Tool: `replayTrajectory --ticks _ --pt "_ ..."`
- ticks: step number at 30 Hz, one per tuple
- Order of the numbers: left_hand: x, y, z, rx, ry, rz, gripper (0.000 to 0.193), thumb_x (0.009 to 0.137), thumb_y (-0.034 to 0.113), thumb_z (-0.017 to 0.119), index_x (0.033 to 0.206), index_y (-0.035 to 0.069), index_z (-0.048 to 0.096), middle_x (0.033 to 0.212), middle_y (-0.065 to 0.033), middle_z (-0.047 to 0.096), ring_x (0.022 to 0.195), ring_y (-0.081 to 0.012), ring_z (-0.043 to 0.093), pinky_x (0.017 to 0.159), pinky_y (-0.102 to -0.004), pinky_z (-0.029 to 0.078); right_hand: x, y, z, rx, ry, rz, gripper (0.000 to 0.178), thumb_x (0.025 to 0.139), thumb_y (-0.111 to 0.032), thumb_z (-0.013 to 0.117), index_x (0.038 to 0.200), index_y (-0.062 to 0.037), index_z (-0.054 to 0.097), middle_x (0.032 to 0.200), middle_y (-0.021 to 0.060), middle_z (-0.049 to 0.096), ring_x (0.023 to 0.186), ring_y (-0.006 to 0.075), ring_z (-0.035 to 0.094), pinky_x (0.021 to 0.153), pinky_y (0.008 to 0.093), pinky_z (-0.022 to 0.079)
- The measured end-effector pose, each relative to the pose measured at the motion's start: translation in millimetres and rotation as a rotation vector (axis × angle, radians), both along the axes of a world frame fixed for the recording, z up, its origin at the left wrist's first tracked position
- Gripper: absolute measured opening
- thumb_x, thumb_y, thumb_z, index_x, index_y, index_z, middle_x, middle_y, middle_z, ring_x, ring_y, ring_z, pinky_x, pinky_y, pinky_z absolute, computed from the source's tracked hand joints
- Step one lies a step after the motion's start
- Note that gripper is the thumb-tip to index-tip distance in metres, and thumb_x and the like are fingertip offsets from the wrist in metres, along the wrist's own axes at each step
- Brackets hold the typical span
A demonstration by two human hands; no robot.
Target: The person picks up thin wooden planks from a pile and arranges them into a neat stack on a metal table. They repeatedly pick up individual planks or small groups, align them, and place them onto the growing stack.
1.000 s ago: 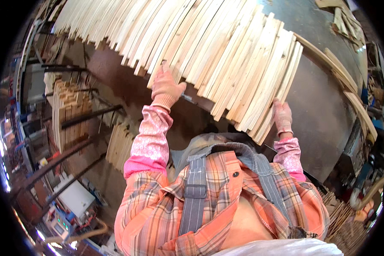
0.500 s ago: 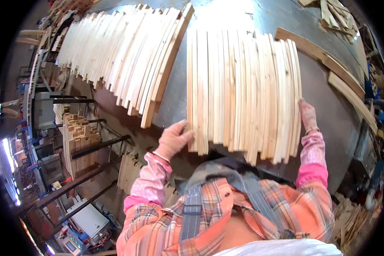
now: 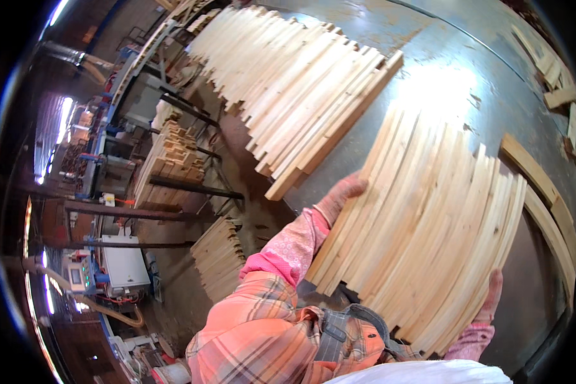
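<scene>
Two hands clasp a batch of pale wooden strips [image 3: 422, 224] at 3 o'clock from the frame's centre, on a smooth grey worktop [image 3: 429, 45]; the left hand [image 3: 344, 192] presses the batch's edge at its 10 o'clock, the right hand [image 3: 491, 297] the opposite edge at its 4 o'clock, though whether fingertips curl underneath one cannot tell. The step in hand appears to be handling the strips as one block, and the next move seems to call for even inward pressure so the outer pieces do not splay. The wood is bare and long-grained, cut slender, with near ends stepped unevenly. A longer row of similar strips [image 3: 301, 89] lies apart at 12 o'clock, edged by a stouter tan board [image 3: 349, 121], while rough boards [image 3: 531, 169] rest farther out at 3 o'clock
</scene>
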State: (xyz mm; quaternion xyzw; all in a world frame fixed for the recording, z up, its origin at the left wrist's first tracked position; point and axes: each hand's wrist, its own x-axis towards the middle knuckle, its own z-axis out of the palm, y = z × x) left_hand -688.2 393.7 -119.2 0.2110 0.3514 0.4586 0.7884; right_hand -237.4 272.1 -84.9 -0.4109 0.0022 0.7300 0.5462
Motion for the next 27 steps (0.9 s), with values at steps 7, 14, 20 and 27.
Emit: replayTrajectory --ticks 7,14,20,27 --pt "-35.4 -32.7 27.7 -0.050 -0.030 -0.170 0.072 0.092 0.026 0.071 0.154 0.005 0.044 0.137 -0.0105 0.063 0.121 -0.0189 0.063 0.102 -0.0360 0.053 -17.3 -55.9 18.8 -0.003 -0.041 0.033 0.071 0.096 -0.051 0.064 0.149 -0.0048 0.049 0.137 0.0153 0.063 0.120 0.0330 0.063 0.098 0.0482 0.055" --pt "-156.0 8.5 19.0 0.287 -0.383 -0.180 0.070 0.089 0.002 0.065 0.155 0.004 0.043 0.133 -0.0131 0.065 0.111 -0.0184 0.065 0.094 -0.0347 0.054 -131.8 -45.6 98.2 0.271 -0.113 0.056 0.075 0.096 -0.053 0.064 0.151 -0.0045 0.048 0.142 0.0149 0.061 0.125 0.0325 0.060 0.104 0.0488 0.052" --pt "-259.8 10.9 227.6 0.345 -0.150 -0.034 0.081 0.083 0.006 0.073 0.156 0.001 0.040 0.146 -0.0141 0.057 0.130 -0.0222 0.058 0.108 -0.0372 0.047 -223.9 -26.8 212.2 0.374 -0.312 -0.080 0.075 0.095 -0.054 0.063 0.151 -0.0061 0.047 0.143 0.0138 0.059 0.126 0.0323 0.058 0.104 0.0493 0.050" --pt "-440.6 80.3 253.4 0.546 -0.212 -0.001 0.091 0.080 0.011 0.079 0.160 0.003 0.035 0.155 -0.0121 0.050 0.137 -0.0234 0.052 0.115 -0.0376 0.041 -407.8 29.8 226.3 0.339 -0.386 -0.184 0.076 0.094 -0.057 0.061 0.151 -0.0080 0.047 0.144 0.0125 0.058 0.127 0.0321 0.056 0.105 0.0499 0.048"
